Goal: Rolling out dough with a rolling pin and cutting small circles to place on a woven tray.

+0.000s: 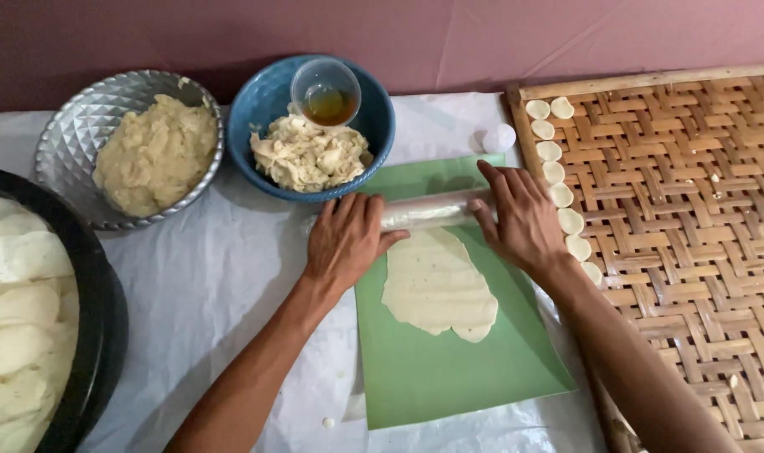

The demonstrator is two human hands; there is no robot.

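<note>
white sheet (231,277), maroon wall (499,33) | left hand (344,239), right hand (520,218) spread flat on rolling pin (428,210)

No packages, labels, signs or screens show in this view.
</note>
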